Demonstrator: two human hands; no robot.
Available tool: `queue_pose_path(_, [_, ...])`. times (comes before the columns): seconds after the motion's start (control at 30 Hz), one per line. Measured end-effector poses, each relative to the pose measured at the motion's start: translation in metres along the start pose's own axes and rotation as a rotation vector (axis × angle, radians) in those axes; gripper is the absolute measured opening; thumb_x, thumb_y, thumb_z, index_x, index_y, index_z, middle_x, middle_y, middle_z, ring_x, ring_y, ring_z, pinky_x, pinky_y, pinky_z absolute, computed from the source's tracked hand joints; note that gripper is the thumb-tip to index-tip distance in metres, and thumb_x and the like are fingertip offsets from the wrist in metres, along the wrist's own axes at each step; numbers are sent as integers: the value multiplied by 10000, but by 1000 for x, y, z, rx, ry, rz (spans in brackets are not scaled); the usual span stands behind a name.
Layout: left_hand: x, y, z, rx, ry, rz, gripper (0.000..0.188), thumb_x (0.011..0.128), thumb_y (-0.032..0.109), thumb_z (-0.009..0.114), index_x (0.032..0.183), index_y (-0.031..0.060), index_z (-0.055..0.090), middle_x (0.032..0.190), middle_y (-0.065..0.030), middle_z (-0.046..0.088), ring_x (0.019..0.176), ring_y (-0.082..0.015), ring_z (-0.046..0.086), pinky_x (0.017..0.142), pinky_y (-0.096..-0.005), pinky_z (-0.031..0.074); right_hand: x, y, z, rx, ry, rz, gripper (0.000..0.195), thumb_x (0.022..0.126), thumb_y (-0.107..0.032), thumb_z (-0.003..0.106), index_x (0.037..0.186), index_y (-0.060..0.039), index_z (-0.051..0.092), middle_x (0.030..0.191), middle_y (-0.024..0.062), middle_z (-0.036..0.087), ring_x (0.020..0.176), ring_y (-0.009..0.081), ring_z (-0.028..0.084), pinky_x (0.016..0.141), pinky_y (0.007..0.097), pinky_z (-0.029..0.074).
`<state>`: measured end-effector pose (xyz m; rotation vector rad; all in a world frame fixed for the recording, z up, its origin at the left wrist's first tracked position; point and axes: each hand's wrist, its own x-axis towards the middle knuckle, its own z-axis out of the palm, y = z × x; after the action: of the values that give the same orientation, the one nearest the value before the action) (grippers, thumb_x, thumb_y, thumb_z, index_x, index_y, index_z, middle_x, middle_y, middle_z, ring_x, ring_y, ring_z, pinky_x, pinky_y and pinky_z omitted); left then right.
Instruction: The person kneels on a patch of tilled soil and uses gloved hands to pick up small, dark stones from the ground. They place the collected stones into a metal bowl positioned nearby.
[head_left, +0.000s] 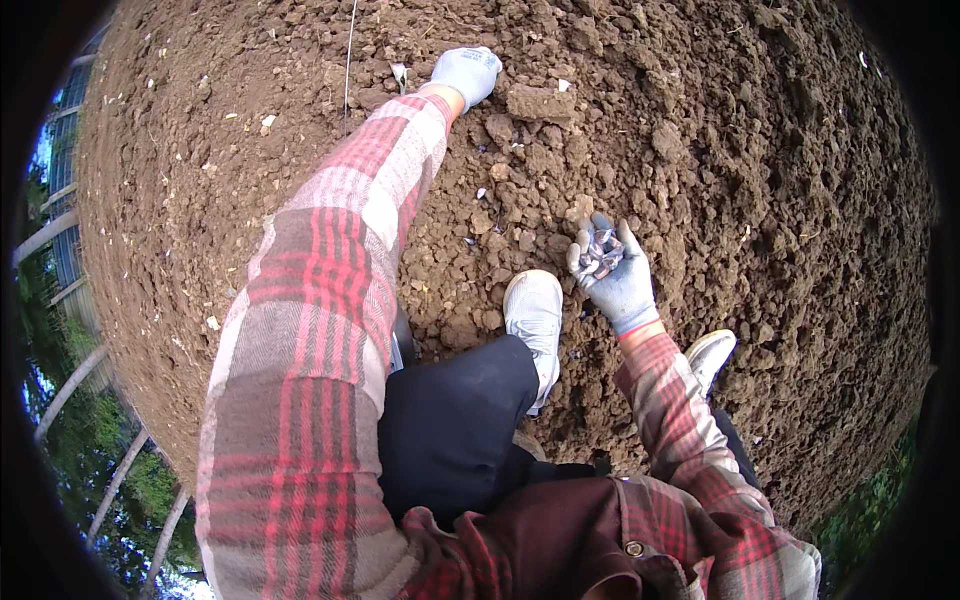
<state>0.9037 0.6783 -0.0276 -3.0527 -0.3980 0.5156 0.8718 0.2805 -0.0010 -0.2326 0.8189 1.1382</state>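
My left hand (466, 75), in a pale glove with print on its back, reaches far forward to the soil. Its fingers are curled under and hidden, so anything between them cannot be seen. My right hand (615, 274), in a grey-white glove with a red cuff edge, is palm up beside my shoe. A small heap of purplish-white cloves, apparently garlic (602, 253), lies in its cupped fingers. Just left of my left hand, a small whitish papery piece (400, 73) stands out of the soil.
Cloddy brown soil (750, 187) spreads all around, with larger clods (540, 103) near my left hand. A thin taut string (349, 67) runs along the ground at upper left. My white shoes (534, 307) rest on the soil. Curved poles (71, 386) and greenery stand at the left edge.
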Motion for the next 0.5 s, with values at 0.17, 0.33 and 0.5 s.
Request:
queue_pose_path(0.17, [6, 23, -10, 144, -98, 34, 286, 968, 68, 519, 1177, 112, 709, 1235, -136, 700, 1111, -309, 710, 891, -429, 592, 2, -9, -11, 24, 29, -23, 392, 1055, -382, 574, 1232, -43, 666, 1203, 167, 725, 993, 315, 719, 929, 510, 555])
queue_pose_path(0.33, [-12, 16, 2, 192, 49, 95, 238, 964, 77, 552, 1153, 115, 691, 1144, -124, 683, 1063, -290, 719, 855, -424, 602, 9, 0, -6, 21, -87, 24, 408, 1064, -386, 543, 1236, -39, 672, 1224, 178, 712, 977, 323, 709, 927, 500, 557])
queue_pose_path(0.5, [2, 16, 4, 182, -54, -13, 265, 975, 102, 534, 1133, 127, 745, 1162, -121, 721, 1053, -304, 733, 865, -441, 602, 12, 6, -14, 48, -63, 58, 425, 1051, -404, 569, 1218, -30, 682, 1210, 168, 713, 992, 327, 696, 935, 505, 556])
